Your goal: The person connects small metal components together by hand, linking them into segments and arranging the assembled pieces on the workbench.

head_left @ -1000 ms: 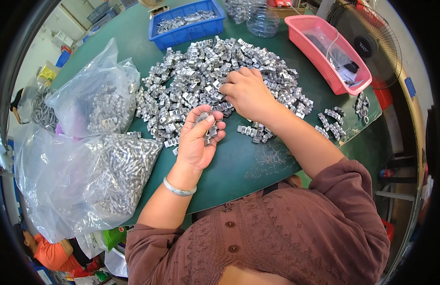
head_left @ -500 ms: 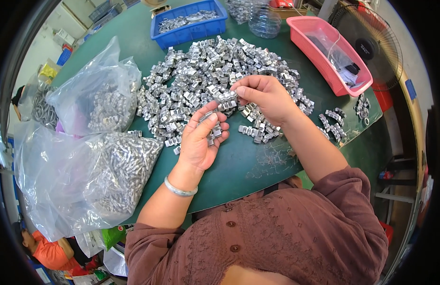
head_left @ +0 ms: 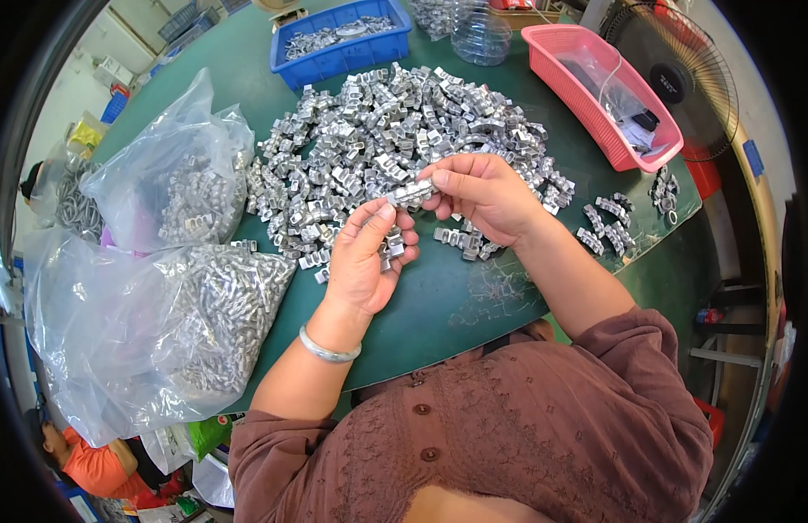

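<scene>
Between thumb and fingers my right hand (head_left: 484,193) pinches a short silvery metal piece (head_left: 411,193) made of ridged links. The piece's left end meets the thumb tip of my left hand (head_left: 365,253). Curled below it, my left fingers hold another ridged silver piece (head_left: 392,247), partly hidden by the thumb and fingers. Just beyond both hands spreads a large heap of similar metal pieces (head_left: 352,131) on the green table (head_left: 404,331). A few loose pieces (head_left: 463,241) lie below my right hand.
Clear plastic bags (head_left: 151,322) of metal parts stand at the left. A blue bin (head_left: 339,57) with parts sits behind the heap. A pink basket (head_left: 604,105), a fan (head_left: 674,83) and small part groups (head_left: 606,225) are at right. Someone in orange (head_left: 95,466) is at lower left.
My right hand has come down slightly, bringing its metal piece against my left thumb tip. The left hand stays almost where it was, with its piece still in the fingers.
</scene>
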A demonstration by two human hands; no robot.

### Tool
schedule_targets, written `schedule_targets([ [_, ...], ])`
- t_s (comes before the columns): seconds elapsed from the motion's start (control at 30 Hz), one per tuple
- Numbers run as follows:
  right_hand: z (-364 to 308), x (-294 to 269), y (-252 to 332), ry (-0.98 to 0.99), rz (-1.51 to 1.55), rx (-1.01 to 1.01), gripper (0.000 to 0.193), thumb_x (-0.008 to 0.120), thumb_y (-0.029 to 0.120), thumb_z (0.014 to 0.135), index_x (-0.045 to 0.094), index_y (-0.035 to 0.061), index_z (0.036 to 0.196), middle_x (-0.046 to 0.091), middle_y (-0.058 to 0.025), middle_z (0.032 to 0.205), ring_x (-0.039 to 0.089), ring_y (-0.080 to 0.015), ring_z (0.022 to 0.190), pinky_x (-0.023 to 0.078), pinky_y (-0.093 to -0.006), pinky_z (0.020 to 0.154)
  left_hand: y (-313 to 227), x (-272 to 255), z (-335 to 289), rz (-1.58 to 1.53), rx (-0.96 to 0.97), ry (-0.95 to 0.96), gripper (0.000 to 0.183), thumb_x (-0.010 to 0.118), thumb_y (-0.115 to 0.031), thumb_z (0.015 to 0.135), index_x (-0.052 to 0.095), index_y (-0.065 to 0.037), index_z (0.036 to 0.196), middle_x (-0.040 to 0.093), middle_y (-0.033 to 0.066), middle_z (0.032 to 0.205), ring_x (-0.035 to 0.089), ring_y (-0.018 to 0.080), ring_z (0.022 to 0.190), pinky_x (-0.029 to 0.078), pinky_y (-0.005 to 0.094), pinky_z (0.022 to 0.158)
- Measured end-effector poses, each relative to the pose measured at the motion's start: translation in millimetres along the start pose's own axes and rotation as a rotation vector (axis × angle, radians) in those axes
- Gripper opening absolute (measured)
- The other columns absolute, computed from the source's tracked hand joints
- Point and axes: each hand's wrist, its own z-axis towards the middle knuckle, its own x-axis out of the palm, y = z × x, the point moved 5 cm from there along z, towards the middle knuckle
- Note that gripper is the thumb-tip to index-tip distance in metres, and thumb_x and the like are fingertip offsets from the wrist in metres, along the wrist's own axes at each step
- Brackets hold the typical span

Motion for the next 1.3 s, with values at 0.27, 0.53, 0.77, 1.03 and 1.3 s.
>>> schedule_targets([
  [0.27, -2, -1, -2, 0.035, 0.014, -0.004, 0.017, 0.053, 0.010, 0.083, 0.059, 0.0001, 0.095, 0.061, -0.0067, 0.076, 0.055, -0.0092, 0.063, 0.045, -0.0206, 0.061, 0, -1, 1, 0.004, -0.006, -0.002, 0.010, 0.053, -0.018, 0.084, 0.052, -0.012, 0.092, 0.056, 0.0020, 0.075, 0.053, 0.0129, 0.066, 0.045, 0.0259, 0.057],
  [0.53, -6, 5, 3, 0.101, -0.160, -0.161, 0.018, 0.055, 0.004, 0.080, 0.059, -0.0008, 0.097, 0.060, -0.0051, 0.085, 0.055, -0.0087, 0.075, 0.045, -0.0213, 0.069, -2, 2, -1, -0.010, 0.082, -0.006, 0.025, 0.056, -0.012, 0.081, 0.050, -0.010, 0.106, 0.057, 0.0045, 0.090, 0.055, 0.0154, 0.073, 0.048, 0.0280, 0.063],
  [0.77, -11, 11, 7, 0.111, -0.392, -0.393, 0.024, 0.057, -0.002, 0.076, 0.056, -0.0008, 0.100, 0.057, -0.0032, 0.089, 0.053, -0.0086, 0.081, 0.044, -0.0225, 0.073, -2, 1, 1, -0.080, 0.105, 0.047, 0.030, 0.055, -0.010, 0.081, 0.048, -0.011, 0.110, 0.055, 0.0050, 0.098, 0.054, 0.0159, 0.078, 0.047, 0.0288, 0.066],
  [1.03, -8, 7, 12, 0.079, -0.431, -0.464, 0.025, 0.057, -0.002, 0.075, 0.056, -0.0003, 0.100, 0.058, -0.0034, 0.088, 0.053, -0.0089, 0.080, 0.044, -0.0230, 0.072, -2, 0, 4, -0.150, 0.081, 0.129, 0.029, 0.051, -0.010, 0.084, 0.048, -0.012, 0.112, 0.054, 0.0052, 0.101, 0.052, 0.0167, 0.081, 0.046, 0.0293, 0.066],
  [1.3, -1, -2, 20, -0.110, -0.921, -0.494, 0.019, 0.054, -0.002, 0.075, 0.057, 0.0003, 0.094, 0.058, -0.0066, 0.087, 0.055, -0.0160, 0.083, 0.043, -0.0268, 0.074, -11, -7, 8, -0.245, 0.045, 0.135, 0.026, 0.050, -0.014, 0.084, 0.048, -0.008, 0.109, 0.055, 0.0083, 0.099, 0.055, 0.0210, 0.084, 0.048, 0.0319, 0.068],
])
